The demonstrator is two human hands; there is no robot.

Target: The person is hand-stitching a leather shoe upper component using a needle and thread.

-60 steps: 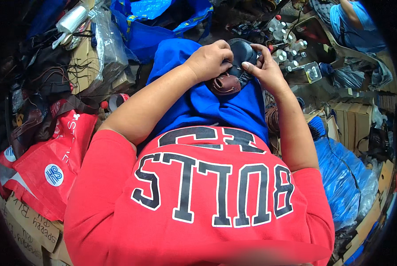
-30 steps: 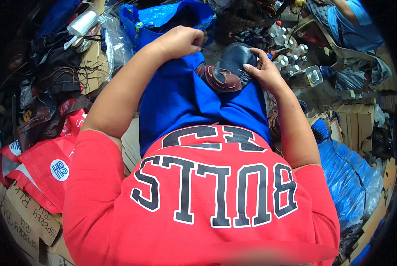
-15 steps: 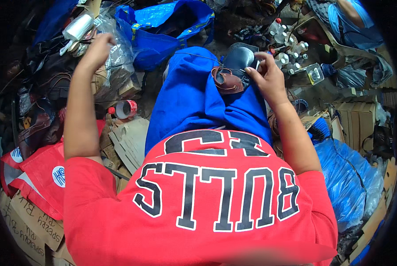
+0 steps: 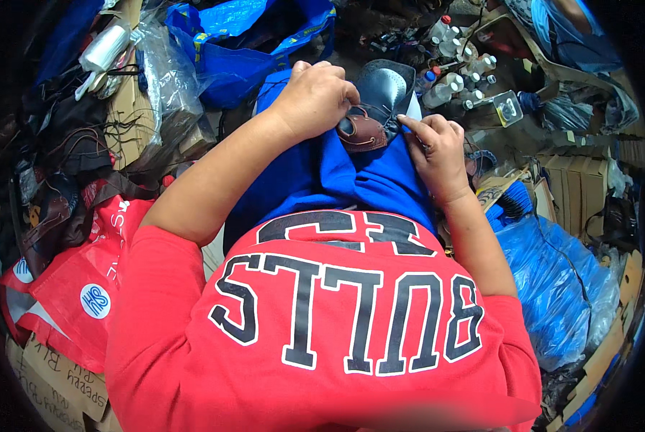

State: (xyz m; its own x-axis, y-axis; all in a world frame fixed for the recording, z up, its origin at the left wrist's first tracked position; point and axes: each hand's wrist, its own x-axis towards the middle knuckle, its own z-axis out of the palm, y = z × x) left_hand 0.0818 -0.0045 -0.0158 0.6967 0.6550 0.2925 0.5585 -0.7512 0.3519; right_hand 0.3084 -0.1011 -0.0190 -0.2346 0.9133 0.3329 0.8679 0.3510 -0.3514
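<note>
A shoe (image 4: pixel 384 86) with a black sole-shaped part and a brown leather part lies across my knees, over blue trousers (image 4: pixel 322 173). Thin dark cord shows where the brown and black parts meet. My left hand (image 4: pixel 314 99) is at the shoe's left side, fingers curled together close to the brown leather; what they pinch is hidden. On the opposite side, my right hand (image 4: pixel 438 147) has its fingertips closed at the shoe's right edge, by the cord.
Beyond my knees stands an open blue bag (image 4: pixel 254 43). Several small bottles (image 4: pixel 459 65) cluster at the far right. Left of me lie clear plastic wrapping (image 4: pixel 168 79) and a red bag (image 4: pixel 78 281); right, a blue plastic bag (image 4: pixel 553 288) and cardboard (image 4: pixel 574 187).
My left hand has swung in from the far left to the shoe. My right hand has shifted slightly down, staying beside the shoe's right edge.
</note>
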